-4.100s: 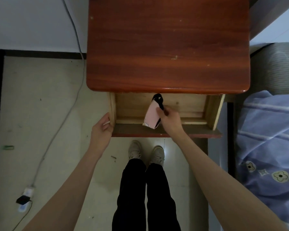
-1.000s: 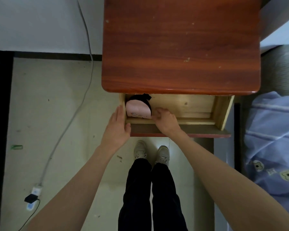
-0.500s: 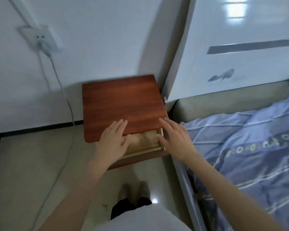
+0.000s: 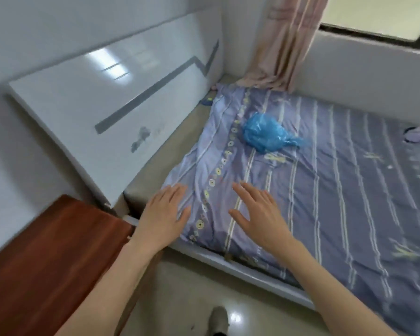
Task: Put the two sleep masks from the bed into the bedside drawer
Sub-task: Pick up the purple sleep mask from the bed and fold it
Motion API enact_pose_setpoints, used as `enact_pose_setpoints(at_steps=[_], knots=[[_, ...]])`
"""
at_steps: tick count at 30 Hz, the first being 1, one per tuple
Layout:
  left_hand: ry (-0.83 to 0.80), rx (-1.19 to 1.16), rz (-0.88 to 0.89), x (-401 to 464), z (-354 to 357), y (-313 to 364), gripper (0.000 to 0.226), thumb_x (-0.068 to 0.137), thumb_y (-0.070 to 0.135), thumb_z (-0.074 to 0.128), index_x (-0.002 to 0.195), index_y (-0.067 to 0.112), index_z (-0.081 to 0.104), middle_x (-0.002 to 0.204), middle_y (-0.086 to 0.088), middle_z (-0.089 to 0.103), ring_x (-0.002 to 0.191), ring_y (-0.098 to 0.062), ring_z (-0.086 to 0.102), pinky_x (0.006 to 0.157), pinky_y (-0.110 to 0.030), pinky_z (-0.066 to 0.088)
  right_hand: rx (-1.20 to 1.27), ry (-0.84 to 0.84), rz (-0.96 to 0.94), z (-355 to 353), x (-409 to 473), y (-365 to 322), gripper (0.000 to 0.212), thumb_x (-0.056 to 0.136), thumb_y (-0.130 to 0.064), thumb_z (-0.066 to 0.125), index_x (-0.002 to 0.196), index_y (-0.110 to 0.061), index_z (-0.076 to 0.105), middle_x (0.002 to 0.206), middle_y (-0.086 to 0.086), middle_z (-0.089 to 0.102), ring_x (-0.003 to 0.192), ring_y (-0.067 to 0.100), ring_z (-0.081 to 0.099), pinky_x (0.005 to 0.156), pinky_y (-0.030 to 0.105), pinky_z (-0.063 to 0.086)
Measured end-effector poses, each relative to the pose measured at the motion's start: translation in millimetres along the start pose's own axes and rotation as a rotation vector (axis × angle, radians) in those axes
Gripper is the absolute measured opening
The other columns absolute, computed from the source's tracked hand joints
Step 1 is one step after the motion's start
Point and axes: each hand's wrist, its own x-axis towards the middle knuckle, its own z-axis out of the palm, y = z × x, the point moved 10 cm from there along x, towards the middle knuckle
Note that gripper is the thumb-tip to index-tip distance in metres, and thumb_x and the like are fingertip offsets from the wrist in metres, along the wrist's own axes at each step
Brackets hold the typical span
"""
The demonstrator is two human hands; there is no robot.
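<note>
Sleep masks were in neither hand. The bedside table (image 4: 46, 251) stood at left, its drawer out of view. The left hand (image 4: 163, 214) and right hand (image 4: 260, 214) hovered over the blanket (image 4: 349, 190), fingers spread, empty. Far right lay a sleep mask (image 4: 418, 135) (probably; it was blurred), so fetching it called for a long reach.

Glossy headboard (image 4: 87, 105) (crinkly plastic bag (image 4: 264, 134))

One head-worn camera looks steeply down and forward over the blue striped bed (image 4: 325, 190), close above it; red-brown wooden bedside cabinet (image 4: 46, 258) at lower left.
</note>
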Motion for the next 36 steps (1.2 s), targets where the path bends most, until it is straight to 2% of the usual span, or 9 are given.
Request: enact_pose_setpoints(at_steps=[3, 7, 11, 15, 18, 24, 30, 36], knots=[[-0.085, -0.054, 0.156, 18, 31, 78, 0.053, 0.092, 0.036, 0.041, 0.140, 0.015, 0.029, 0.148, -0.007, 0.035, 0.138, -0.022, 0.028, 0.115, -0.041, 0.023, -0.025, 0.085, 0.170, -42, -56, 59, 0.055, 0.090, -0.044, 0.041, 0.139, -0.027, 0.023, 0.148, 0.004, 0.032, 0.135, 0.022, 0.030, 0.113, 0.044, 0.020], [-0.131, -0.053, 0.414, 25, 65, 203, 0.052, 0.092, 0.033, 0.043, 0.139, 0.014, 0.031, 0.146, -0.008, 0.038, 0.137, -0.025, 0.030, 0.113, -0.041, 0.022, -0.074, 0.213, 0.403, -105, -145, 140, 0.056, 0.090, -0.043, 0.043, 0.140, -0.025, 0.024, 0.149, 0.006, 0.031, 0.137, 0.022, 0.028, 0.113, 0.044, 0.018], [-0.175, -0.078, 0.653, 7, 103, 343, 0.051, 0.091, 0.031, 0.046, 0.137, 0.013, 0.035, 0.144, -0.011, 0.041, 0.136, -0.028, 0.032, 0.111, -0.042, 0.026, -0.105, 0.318, 0.597, -161, -254, 214, 0.057, 0.090, -0.042, 0.044, 0.141, -0.024, 0.024, 0.150, 0.005, 0.030, 0.138, 0.020, 0.025, 0.115, 0.045, 0.016], [-0.227, -0.115, 0.843, -30, 154, 489, 0.051, 0.092, 0.032, 0.045, 0.138, 0.013, 0.033, 0.146, -0.010, 0.039, 0.138, -0.027, 0.029, 0.113, -0.043, 0.024, -0.151, 0.407, 0.757, -213, -377, 287, 0.058, 0.089, -0.041, 0.048, 0.139, -0.022, 0.028, 0.148, 0.008, 0.034, 0.137, 0.021, 0.028, 0.114, 0.049, 0.021], [-0.257, -0.153, 0.934, -72, 198, 597, 0.051, 0.093, 0.033, 0.041, 0.139, 0.015, 0.031, 0.147, -0.008, 0.037, 0.139, -0.025, 0.026, 0.115, -0.042, 0.022, -0.195, 0.482, 0.868, -250, -478, 340, 0.057, 0.086, -0.040, 0.054, 0.136, -0.018, 0.036, 0.142, 0.011, 0.043, 0.133, 0.024, 0.037, 0.109, 0.050, 0.027], [-0.373, -0.147, 1.060, -160, 281, 761, 0.051, 0.093, 0.035, 0.038, 0.140, 0.017, 0.028, 0.150, -0.003, 0.032, 0.140, -0.021, 0.023, 0.116, -0.039, 0.019, -0.243, 0.557, 1.040, -308, -655, 426, 0.055, 0.086, -0.038, 0.055, 0.135, -0.019, 0.038, 0.142, 0.009, 0.043, 0.134, 0.023, 0.035, 0.111, 0.050, 0.020], [-0.381, -0.139, 1.159, -191, 335, 898, 0.050, 0.093, 0.037, 0.038, 0.139, 0.018, 0.030, 0.148, -0.004, 0.036, 0.139, -0.022, 0.026, 0.115, -0.040, 0.021, -0.246, 0.596, 1.130, -345, -756, 514, 0.056, 0.088, -0.045, 0.046, 0.137, -0.022, 0.033, 0.145, 0.008, 0.039, 0.135, 0.021, 0.032, 0.112, 0.044, 0.018], [-0.415, -0.145, 1.153, -192, 425, 1028, 0.051, 0.093, 0.041, 0.034, 0.140, 0.023, 0.027, 0.150, -0.001, 0.033, 0.140, -0.020, 0.022, 0.115, -0.038, 0.016, -0.249, 0.594, 1.163, -384, -829, 635, 0.054, 0.088, -0.038, 0.050, 0.136, -0.022, 0.034, 0.142, 0.007, 0.042, 0.131, 0.024, 0.037, 0.109, 0.048, 0.023]])
